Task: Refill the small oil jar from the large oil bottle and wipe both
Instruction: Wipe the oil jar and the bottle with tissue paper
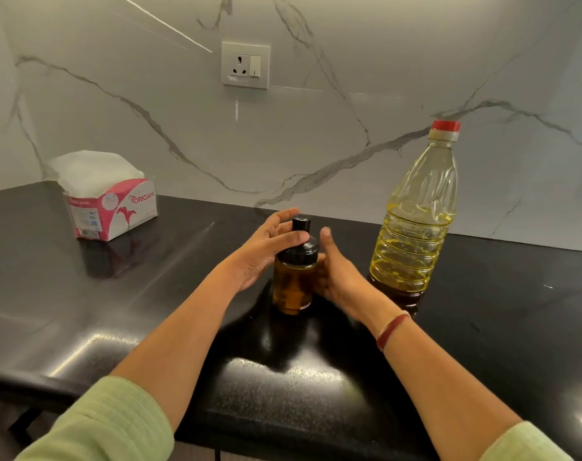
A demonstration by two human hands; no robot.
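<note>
The small oil jar (293, 284) stands upright at the middle of the black counter (116, 311), amber oil inside and a black lid on top. My left hand (266, 251) is on its left side, thumb pressed across the black lid, fingers curled behind. My right hand (339, 277) rests against the jar's right side with the fingers extended upward. The large oil bottle (419, 227), clear plastic with yellow oil and a red cap, stands upright just to the right of my right hand, untouched.
A pink and white tissue box (113, 207) with white tissues sticking out sits at the back left of the counter. A wall socket (245, 64) is on the marble backsplash. The counter's front edge runs below my forearms.
</note>
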